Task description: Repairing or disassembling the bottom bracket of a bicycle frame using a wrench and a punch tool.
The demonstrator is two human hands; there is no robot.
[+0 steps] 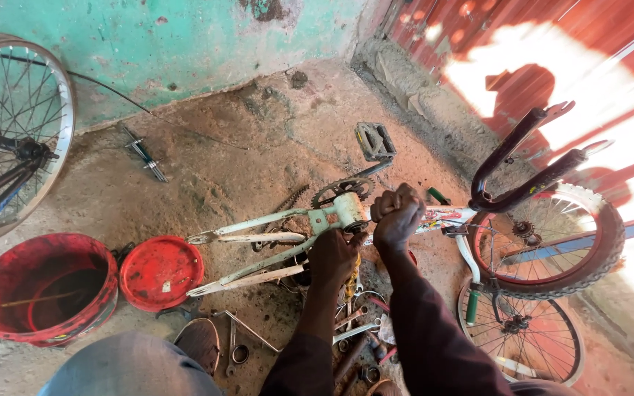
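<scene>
A small pale green bicycle frame (258,246) lies on the dirt floor, its bottom bracket shell (348,209) near the middle of the view. My right hand (396,214) is a closed fist right beside that shell; what it grips is hidden. My left hand (334,257) sits just below the shell, fingers curled around a yellowish tool or part that I cannot make out. A chainring (340,189) with crank and a grey pedal (374,141) sticks out behind the shell. Dark handlebars (526,172) rise at the right.
A red bucket (42,290) and its red lid (161,271) stand at the left. Wrenches and loose metal parts (357,326) litter the floor near my knees. Two small wheels (552,242) lie at the right; a large spoked wheel (12,132) leans on the green wall.
</scene>
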